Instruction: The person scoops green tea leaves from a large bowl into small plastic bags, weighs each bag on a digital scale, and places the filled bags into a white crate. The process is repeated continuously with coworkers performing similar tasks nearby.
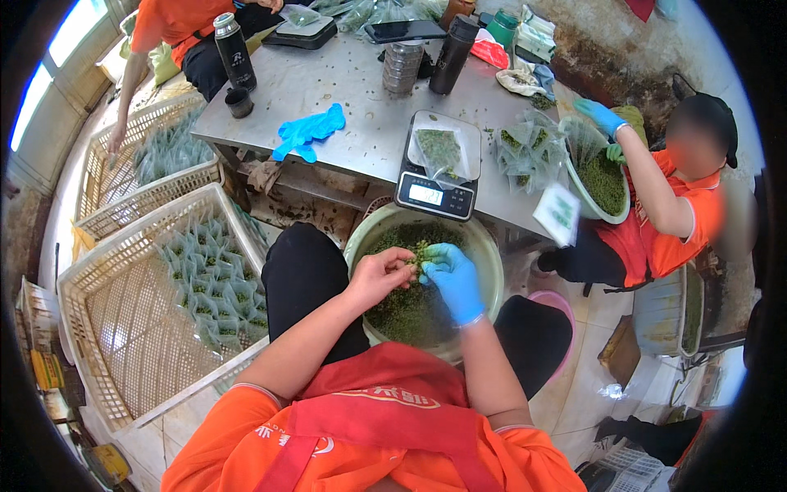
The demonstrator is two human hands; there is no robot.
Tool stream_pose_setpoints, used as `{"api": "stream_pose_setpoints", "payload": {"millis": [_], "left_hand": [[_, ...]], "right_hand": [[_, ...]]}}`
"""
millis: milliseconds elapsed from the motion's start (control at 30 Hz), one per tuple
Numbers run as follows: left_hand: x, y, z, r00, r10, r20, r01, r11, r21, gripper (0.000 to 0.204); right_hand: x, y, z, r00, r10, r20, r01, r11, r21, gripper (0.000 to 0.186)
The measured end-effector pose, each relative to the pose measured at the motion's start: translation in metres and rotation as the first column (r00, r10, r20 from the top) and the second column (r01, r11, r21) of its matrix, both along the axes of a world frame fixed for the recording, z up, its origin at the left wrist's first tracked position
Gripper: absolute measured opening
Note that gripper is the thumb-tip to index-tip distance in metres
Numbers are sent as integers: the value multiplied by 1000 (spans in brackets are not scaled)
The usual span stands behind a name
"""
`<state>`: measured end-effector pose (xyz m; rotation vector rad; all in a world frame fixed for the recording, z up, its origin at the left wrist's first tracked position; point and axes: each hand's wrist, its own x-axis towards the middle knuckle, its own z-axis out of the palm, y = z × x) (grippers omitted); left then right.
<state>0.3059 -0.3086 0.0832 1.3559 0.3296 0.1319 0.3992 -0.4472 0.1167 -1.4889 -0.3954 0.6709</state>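
Observation:
Above a pale round basin (489, 283) between my knees, my bare left hand (384, 272) and my blue-gloved right hand (452, 279) meet. Both sets of fingers are closed on a sprig of green peppercorns (420, 259), the left pinching one side and the right the other. Loose green peppercorns (410, 316) fill the basin below them. Just beyond it, on the table edge, a digital scale (434, 195) with a lit display carries a clear bag of green peppercorns (440, 150).
The metal table (361, 90) bears a blue glove (310, 131), dark flasks and a pile of filled bags (527, 150). Filled bags stand in a plastic crate (131, 328) at left, beside another crate (147, 201). A co-worker (656, 189) at right holds a basin; another person (180, 33) reaches at upper left.

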Motion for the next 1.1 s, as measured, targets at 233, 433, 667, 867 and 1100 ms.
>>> {"api": "stream_pose_setpoints", "payload": {"millis": [233, 433, 667, 867, 1100], "left_hand": [[-8, -1, 14, 999, 5, -40, 6, 966, 257, 16], [-2, 3, 8, 999, 22, -47, -23, 1000, -12, 15], [-5, 10, 3, 991, 103, -81, -84, 974, 212, 15], [-3, 3, -2, 999, -39, -37, 39, 999, -13, 14], [-10, -3, -2, 997, -77, -7, 78, 992, 98, 19]], "right_hand": [[-11, -2, -16, 997, 68, -28, -71, 987, -145, 16], [-18, 5, -12, 983, -46, 177, 72, 988, -140, 15], [-12, -30, -6, 924, 144, -356, -182, 980, -76, 13], [4, -30, 1, 952, -1, -305, -2, 1000, -8, 11], [-2, -22, 2, 986, 149, 82, -118, 946, -302, 33]]}}
